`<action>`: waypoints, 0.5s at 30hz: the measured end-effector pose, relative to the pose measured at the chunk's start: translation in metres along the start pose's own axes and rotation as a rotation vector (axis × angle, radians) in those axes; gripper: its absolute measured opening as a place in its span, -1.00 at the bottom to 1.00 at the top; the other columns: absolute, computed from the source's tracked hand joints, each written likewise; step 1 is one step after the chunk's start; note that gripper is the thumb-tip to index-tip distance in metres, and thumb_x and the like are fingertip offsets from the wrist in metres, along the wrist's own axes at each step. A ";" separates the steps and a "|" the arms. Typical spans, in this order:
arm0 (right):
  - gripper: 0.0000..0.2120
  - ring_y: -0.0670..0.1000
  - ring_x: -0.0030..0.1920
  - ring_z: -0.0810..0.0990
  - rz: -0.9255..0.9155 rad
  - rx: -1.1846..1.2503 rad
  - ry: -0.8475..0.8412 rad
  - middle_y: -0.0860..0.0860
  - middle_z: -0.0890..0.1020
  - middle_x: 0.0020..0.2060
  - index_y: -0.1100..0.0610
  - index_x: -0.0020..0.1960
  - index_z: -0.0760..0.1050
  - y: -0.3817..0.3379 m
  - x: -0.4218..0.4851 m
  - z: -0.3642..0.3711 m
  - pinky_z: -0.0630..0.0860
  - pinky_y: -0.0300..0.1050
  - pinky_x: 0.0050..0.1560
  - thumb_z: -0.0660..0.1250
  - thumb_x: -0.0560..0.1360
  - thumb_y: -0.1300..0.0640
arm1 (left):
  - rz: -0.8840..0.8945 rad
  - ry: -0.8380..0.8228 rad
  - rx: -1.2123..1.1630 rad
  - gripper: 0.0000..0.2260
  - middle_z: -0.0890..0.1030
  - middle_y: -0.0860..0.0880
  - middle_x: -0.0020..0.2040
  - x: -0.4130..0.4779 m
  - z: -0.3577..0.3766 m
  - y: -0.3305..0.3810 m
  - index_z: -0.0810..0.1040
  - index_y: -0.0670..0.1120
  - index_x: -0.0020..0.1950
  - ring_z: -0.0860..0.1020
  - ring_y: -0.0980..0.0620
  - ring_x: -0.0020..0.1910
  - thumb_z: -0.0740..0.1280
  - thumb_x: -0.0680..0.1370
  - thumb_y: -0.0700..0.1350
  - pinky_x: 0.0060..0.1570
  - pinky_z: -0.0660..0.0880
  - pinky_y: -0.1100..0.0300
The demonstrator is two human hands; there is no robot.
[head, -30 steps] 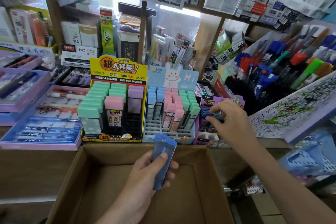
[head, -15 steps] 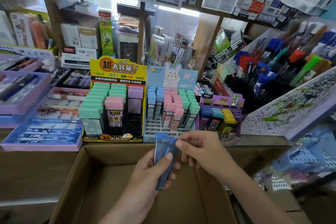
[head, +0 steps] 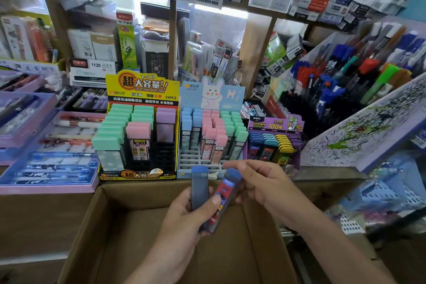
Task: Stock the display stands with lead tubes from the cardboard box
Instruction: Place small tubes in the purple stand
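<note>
Stationery shelves (head: 258, 53). Left hand (head: 184, 219) grips two blue-capped plastic lead tubes (head: 200, 191); right hand (head: 262, 189) pinches one. Likely light, stiff, slick: grip mid-body.

Cardboard box (head: 110, 226): near wall and lower floor cut off by bottom edge. Both forearms run out of frame there too. Left hand (head: 184, 219) fingers hidden behind upright tube (head: 199, 189) and tilted tube (head: 222, 200); only the thumb shows. Right hand (head: 265, 187) fingertips tucked behind the tilted tube's top. Tube label print too blurred to read. Blue stand (head: 198, 159) front lip partly covered by the tubes. Pen rack (head: 345, 80) smeared. Lilac trays (head: 23, 122) clipped at left edge.
</note>
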State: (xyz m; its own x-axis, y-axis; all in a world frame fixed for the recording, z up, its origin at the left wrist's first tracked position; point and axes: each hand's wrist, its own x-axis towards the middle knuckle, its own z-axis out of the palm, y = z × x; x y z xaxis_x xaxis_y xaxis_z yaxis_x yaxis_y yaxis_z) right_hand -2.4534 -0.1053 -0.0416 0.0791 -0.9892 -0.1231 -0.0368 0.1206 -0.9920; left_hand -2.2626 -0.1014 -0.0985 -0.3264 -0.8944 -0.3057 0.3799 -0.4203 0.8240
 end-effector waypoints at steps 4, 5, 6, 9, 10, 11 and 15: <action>-0.70 0.00 -0.13 0.72 -0.019 -0.081 0.043 0.14 0.76 -0.06 0.19 0.20 0.62 0.003 0.000 -0.002 0.62 -0.21 -0.23 0.50 0.48 0.16 | 0.049 0.010 0.062 -0.66 0.72 -0.10 -0.03 0.001 -0.002 -0.001 0.68 0.06 0.00 0.72 -0.04 -0.04 0.59 0.26 0.03 -0.05 0.65 0.00; -0.71 -0.01 -0.14 0.72 -0.020 -0.096 0.061 0.14 0.76 -0.08 0.23 0.17 0.62 0.002 0.000 -0.003 0.62 -0.22 -0.25 0.51 0.47 0.20 | 0.052 0.019 0.066 -0.68 0.72 -0.10 -0.03 0.001 -0.003 -0.001 0.68 0.06 0.00 0.72 -0.04 -0.05 0.58 0.28 0.02 -0.06 0.65 0.00; -0.74 0.00 -0.15 0.72 -0.024 -0.116 0.077 0.14 0.77 -0.09 0.25 0.14 0.62 0.001 0.000 -0.005 0.61 -0.23 -0.26 0.51 0.47 0.21 | 0.049 0.026 0.072 -0.71 0.73 -0.10 -0.03 0.001 -0.003 -0.001 0.69 0.07 0.00 0.72 -0.04 -0.08 0.57 0.30 0.02 -0.10 0.64 0.02; -0.80 0.04 -0.14 0.74 -0.077 -0.233 0.148 0.08 0.77 -0.12 0.21 0.08 0.64 -0.010 -0.001 -0.016 0.62 -0.24 -0.27 0.52 0.48 0.20 | 0.018 0.050 0.036 -0.83 0.73 -0.09 -0.09 -0.001 -0.002 0.000 0.71 0.10 0.00 0.67 0.01 -0.19 0.48 0.42 0.05 -0.24 0.57 0.12; -0.82 0.04 -0.16 0.74 -0.104 -0.271 0.184 0.08 0.77 -0.13 0.19 0.06 0.65 -0.014 -0.001 -0.022 0.63 -0.23 -0.28 0.53 0.48 0.21 | 0.007 0.061 0.011 -0.88 0.73 -0.11 -0.12 0.000 -0.003 0.001 0.72 0.07 -0.01 0.67 0.01 -0.22 0.44 0.49 0.02 -0.28 0.55 0.13; -0.83 0.02 -0.19 0.74 -0.133 -0.297 0.228 0.08 0.77 -0.15 0.19 0.04 0.65 -0.018 0.000 -0.027 0.64 -0.21 -0.29 0.54 0.47 0.24 | 0.003 0.071 -0.007 -0.89 0.71 -0.12 -0.14 0.000 -0.003 0.002 0.72 0.03 -0.01 0.66 0.00 -0.25 0.40 0.54 -0.02 -0.30 0.54 0.13; -0.85 -0.03 -0.30 0.72 -0.250 -0.385 0.381 0.08 0.76 -0.20 0.19 -0.04 0.65 -0.030 0.000 -0.046 0.63 -0.25 -0.33 0.55 0.43 0.32 | -0.002 0.089 -0.042 -0.83 0.63 -0.13 -0.23 0.001 -0.003 0.004 0.70 -0.13 0.05 0.60 -0.02 -0.32 0.32 0.62 -0.13 -0.33 0.49 0.14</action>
State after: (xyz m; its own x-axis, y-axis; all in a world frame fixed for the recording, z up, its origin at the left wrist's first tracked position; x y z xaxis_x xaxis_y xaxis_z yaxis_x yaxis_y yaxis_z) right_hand -2.4976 -0.1131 -0.0104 -0.2284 -0.9524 0.2018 -0.4268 -0.0883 -0.9000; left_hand -2.2590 -0.1046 -0.0969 -0.2498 -0.9030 -0.3495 0.4157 -0.4260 0.8035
